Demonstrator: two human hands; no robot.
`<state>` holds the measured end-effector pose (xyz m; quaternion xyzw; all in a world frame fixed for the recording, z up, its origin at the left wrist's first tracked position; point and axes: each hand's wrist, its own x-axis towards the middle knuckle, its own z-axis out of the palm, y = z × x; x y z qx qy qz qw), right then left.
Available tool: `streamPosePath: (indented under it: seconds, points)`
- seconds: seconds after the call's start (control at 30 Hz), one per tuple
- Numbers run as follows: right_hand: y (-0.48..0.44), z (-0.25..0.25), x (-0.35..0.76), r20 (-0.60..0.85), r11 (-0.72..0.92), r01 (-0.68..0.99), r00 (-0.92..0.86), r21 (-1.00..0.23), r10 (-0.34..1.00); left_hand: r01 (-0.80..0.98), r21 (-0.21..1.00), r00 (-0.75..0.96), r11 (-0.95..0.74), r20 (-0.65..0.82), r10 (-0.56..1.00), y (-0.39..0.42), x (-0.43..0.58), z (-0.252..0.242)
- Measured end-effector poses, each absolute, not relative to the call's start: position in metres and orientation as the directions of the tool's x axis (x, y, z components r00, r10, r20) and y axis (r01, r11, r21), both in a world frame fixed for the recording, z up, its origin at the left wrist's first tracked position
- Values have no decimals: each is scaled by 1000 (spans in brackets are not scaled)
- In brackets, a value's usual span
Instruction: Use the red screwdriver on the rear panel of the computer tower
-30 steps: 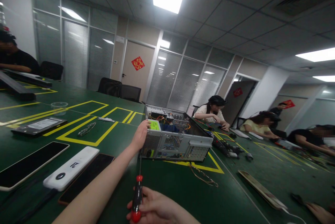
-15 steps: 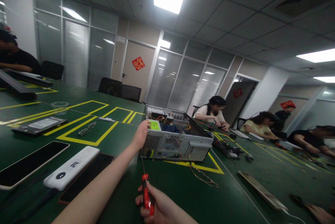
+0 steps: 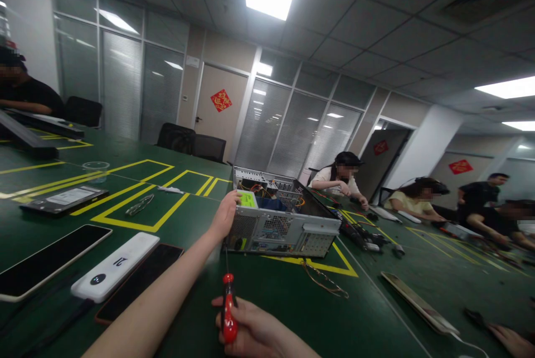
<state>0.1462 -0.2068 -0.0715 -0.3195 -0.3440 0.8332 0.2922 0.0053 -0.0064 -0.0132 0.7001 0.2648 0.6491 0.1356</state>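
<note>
Resting on the table (image 3: 355, 324), the case (image 3: 288, 231) was touched by the left hand (image 3: 225, 214) at its near left corner; whether those fingers were closed could not be told. The screwdriver (image 3: 228, 305) was gripped by the right hand (image 3: 253, 322), tip near that corner's foot. By an angled push, the case could be scratched or shoved.

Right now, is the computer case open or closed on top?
Open. Coloured wires show inside the computer case through its uncovered top, while the left hand rests at its corner.

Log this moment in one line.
left hand: on case, near-left corner | right hand: holding screwdriver | aim: case's lower left | screwdriver contact: unclear | case: open-topped
</note>
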Motion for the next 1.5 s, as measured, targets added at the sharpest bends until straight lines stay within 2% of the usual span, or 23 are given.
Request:
streamPosePath:
  seconds: [0.1, 0.23, 0.5, 0.7, 0.93, 1.1, 1.37, 1.5]
  points:
    - [-207, -73, 146, -366, -599, -284, -576, -749, 731, 187, 533, 10, -825, 839, 544, -6, 6, -14]
    - [-203, -75, 150, -408, -612, -196, -588, -766, 699, 187, 538, 3, -822, 836, 548, -5, 6, -15]
    - [-202, -71, 146, -327, -632, -194, -722, -750, 609, 185, 536, -1, -824, 838, 545, -5, 6, -15]
    - [-206, -68, 144, -292, -570, -212, -689, -794, 663, 185, 539, -6, -822, 837, 548, -5, 7, -14]
    - [-208, -73, 144, -351, -602, -295, -594, -742, 724, 178, 539, -6, -823, 837, 547, -5, 6, -15]
    - [-205, -78, 146, -356, -583, -206, -620, -786, 699, 178, 530, 3, -829, 842, 539, -3, 6, -15]
    - [-202, -70, 147, -349, -639, -188, -707, -746, 616, 185, 536, 7, -824, 837, 547, -4, 6, -15]
    - [-205, -65, 145, -327, -617, -203, -702, -760, 633, 179, 534, 5, -826, 839, 544, -6, 5, -14]
